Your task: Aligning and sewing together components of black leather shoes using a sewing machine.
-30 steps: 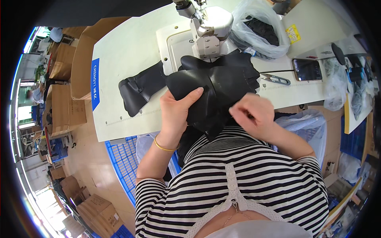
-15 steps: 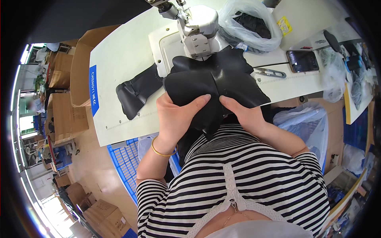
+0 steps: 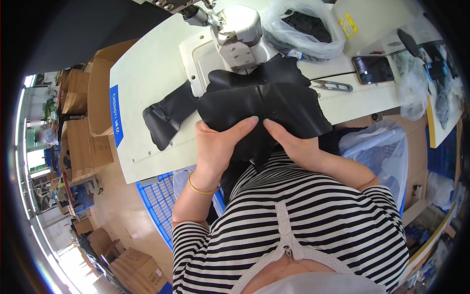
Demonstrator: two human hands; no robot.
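A smooth black piece of sheet material (image 3: pixel 289 110), leather-like, is held in front of me with a seam line down its middle. My left hand (image 3: pixel 218 144) grips its near edge, thumb on top and fingers hidden beneath. On the other side of the seam my right hand (image 3: pixel 296 144) pinches it the same way, the two thumbs close together. The far part of the material lies against the sewing machine (image 3: pixel 237 44). Part of it hangs below my hands toward my lap. Another folded black piece (image 3: pixel 169 117) rests on the table to the left.
On the white table (image 3: pixel 142 73) are thread snips (image 3: pixel 333 85), a phone (image 3: pixel 373 70) and a clear plastic bag (image 3: pixel 306 29) holding black pieces. A blue basket (image 3: pixel 159 198) stands below the table's edge. Cardboard boxes (image 3: pixel 85 142) are at the left, a lined bin (image 3: pixel 379 152) at the right.
The black material is spread flatter and its folds at the seam have opened out. My right thumb has shifted slightly left toward my left thumb. The whole view has shifted slightly.
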